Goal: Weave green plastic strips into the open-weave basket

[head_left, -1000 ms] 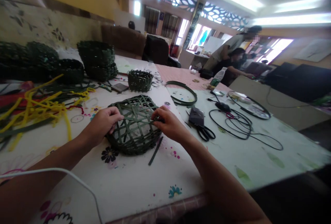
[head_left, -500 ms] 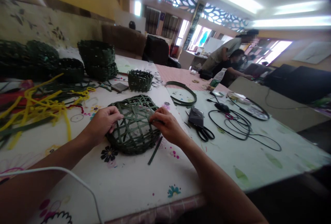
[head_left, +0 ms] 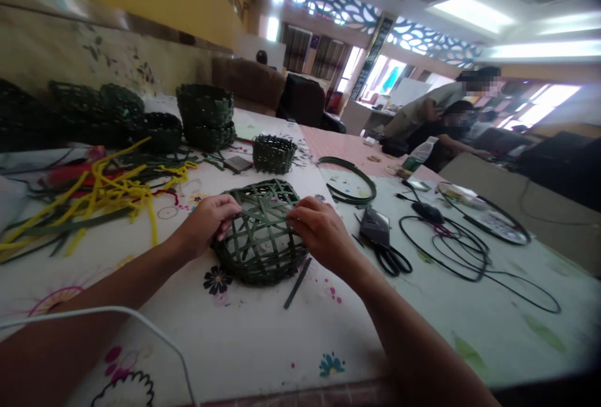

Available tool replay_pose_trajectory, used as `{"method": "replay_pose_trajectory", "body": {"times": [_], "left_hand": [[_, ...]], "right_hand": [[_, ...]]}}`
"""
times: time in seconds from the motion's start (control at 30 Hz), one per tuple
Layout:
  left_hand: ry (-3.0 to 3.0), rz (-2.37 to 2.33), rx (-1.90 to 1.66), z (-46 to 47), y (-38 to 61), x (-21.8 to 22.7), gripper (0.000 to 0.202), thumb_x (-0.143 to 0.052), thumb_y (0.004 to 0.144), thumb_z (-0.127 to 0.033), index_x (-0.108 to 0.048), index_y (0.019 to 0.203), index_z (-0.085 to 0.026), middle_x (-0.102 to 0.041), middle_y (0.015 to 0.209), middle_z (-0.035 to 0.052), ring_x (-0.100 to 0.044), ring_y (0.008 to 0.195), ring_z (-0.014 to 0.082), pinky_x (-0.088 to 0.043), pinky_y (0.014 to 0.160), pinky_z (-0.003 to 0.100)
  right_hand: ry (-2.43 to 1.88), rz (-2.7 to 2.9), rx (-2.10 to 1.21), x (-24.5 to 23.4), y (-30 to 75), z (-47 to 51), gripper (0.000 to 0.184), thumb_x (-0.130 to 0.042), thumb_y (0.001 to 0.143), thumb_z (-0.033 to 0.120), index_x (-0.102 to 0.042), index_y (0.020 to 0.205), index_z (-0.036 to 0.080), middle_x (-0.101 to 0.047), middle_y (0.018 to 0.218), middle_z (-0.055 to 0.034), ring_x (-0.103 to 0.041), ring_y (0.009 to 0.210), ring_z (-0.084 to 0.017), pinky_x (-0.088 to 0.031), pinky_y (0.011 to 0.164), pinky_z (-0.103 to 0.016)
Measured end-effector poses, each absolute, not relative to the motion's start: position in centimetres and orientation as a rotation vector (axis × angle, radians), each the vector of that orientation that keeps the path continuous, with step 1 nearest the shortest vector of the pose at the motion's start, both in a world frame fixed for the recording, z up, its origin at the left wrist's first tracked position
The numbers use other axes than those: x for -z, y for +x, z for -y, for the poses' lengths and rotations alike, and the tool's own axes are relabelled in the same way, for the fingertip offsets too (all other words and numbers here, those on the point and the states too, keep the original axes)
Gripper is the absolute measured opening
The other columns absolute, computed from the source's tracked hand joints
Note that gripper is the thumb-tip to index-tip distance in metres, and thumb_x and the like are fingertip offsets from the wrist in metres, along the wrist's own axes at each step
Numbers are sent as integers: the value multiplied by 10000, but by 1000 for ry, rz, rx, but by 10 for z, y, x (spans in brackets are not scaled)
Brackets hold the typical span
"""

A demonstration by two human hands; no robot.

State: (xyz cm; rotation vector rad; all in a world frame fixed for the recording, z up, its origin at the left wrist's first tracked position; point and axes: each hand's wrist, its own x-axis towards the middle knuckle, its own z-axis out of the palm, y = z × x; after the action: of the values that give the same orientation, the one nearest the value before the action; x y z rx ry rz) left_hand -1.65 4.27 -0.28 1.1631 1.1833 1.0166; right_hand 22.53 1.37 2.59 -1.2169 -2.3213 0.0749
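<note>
Curled fingers of the left hand (head_left: 206,225) and right hand (head_left: 322,231) clasp opposite sides of one unfinished open-weave basket (head_left: 260,231) of dark green strips, each hand closed around the weave. This basket rests on a white flower-printed table (head_left: 235,344), just above a printed black flower. Farther along the table stand a stack of two woven baskets (head_left: 205,113) and one small woven basket (head_left: 272,154); more dark baskets (head_left: 117,113) crowd the far left, their number hard to tell. Left of the left hand lies a tangled bundle of yellow pipe cleaners (head_left: 107,185). Right of the right hand lie black cables (head_left: 446,247), one curved green strip hoop (head_left: 350,178), one phone (head_left: 374,226) and one pair of black scissors (head_left: 392,261) touching it. One loose green strip (head_left: 297,282) lies just beside the basket. Two people (head_left: 446,106) are at the far end of the room.
</note>
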Motion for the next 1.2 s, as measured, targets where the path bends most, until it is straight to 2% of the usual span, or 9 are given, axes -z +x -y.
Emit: {"method": "replay_pose_trajectory", "body": {"times": [0.17, 0.23, 0.3, 0.4, 0.57, 0.83, 0.9, 1.03, 1.2], "left_hand": [[1298, -1219, -1057, -39, -16, 2, 186, -632, 698, -321, -502, 640, -200, -403, 405, -77, -318, 335, 67, -253, 326, 176], [1331, -1247, -1063, -38, -15, 1, 187, -623, 703, -333, -505, 644, -201, -402, 406, -79, -319, 341, 70, -249, 336, 180], [1365, -1266, -1072, -37, -16, 1, 200, -619, 710, -353, -509, 646, -199, -400, 413, -79, -322, 353, 71, -240, 348, 182], [1447, -1281, -1089, -37, -17, 1, 229, -626, 727, -383, -519, 651, -195, -392, 426, -80, -331, 371, 73, -237, 367, 186], [1625, -1306, -1013, -35, -20, -3, 319, -529, 838, -477, -622, 766, -180, -458, 444, -50, -437, 380, 119, -334, 394, 229], [1679, -1330, -961, -34, -19, -2, 414, -395, 909, -484, -666, 913, -171, -517, 512, -20, -487, 393, 150, -381, 421, 269], [1739, -1393, -944, -37, -19, 1, 369, -466, 877, -466, -690, 906, -175, -583, 588, 3, -535, 467, 159, -404, 472, 275], [1961, -1463, -990, -41, -18, 6, 244, -653, 759, -396, -723, 844, -179, -687, 848, 48, -616, 748, 189, -453, 671, 295], [2033, -1487, -975, -39, -15, 7, 235, -686, 749, -392, -718, 829, -173, -649, 819, 39, -574, 728, 177, -434, 687, 305]], "right_hand": [[-1261, 2594, 120, -61, 215, -17, 249, -662, 824, 104, -576, 609, 192, -551, 654, -33, -445, 603, -134, -351, 711, -362], [-1236, 2544, -4, -63, 201, -21, 241, -613, 867, 113, -607, 641, 198, -567, 668, -31, -466, 608, -135, -353, 686, -337], [-1224, 2424, -196, -54, 183, -29, 200, -583, 916, 159, -676, 745, 204, -627, 764, -43, -546, 711, -160, -376, 699, -317], [-1191, 2289, -427, -30, 160, -42, 116, -621, 899, 160, -709, 828, 189, -660, 845, -45, -588, 823, -166, -407, 753, -296], [-1193, 1980, -684, -6, 156, -56, 193, -630, 855, 198, -598, 667, 170, -568, 666, 19, -506, 671, -120, -355, 644, -256], [-1156, 1743, -965, -5, 162, -54, 256, -611, 831, 386, -556, 687, 183, -445, 616, 46, -371, 590, -101, -282, 569, -250], [-1145, 1687, -1015, -7, 162, -52, 303, -602, 836, 436, -540, 681, 184, -423, 616, 53, -343, 584, -95, -270, 565, -252], [-1083, 1629, -1089, -11, 165, -51, 360, -634, 799, 491, -509, 651, 188, -407, 622, 54, -329, 595, -93, -254, 565, -256], [-1059, 1541, -1203, -11, 166, -56, 334, -652, 749, 464, -493, 622, 199, -398, 602, 53, -326, 587, -99, -241, 561, -262]]}}
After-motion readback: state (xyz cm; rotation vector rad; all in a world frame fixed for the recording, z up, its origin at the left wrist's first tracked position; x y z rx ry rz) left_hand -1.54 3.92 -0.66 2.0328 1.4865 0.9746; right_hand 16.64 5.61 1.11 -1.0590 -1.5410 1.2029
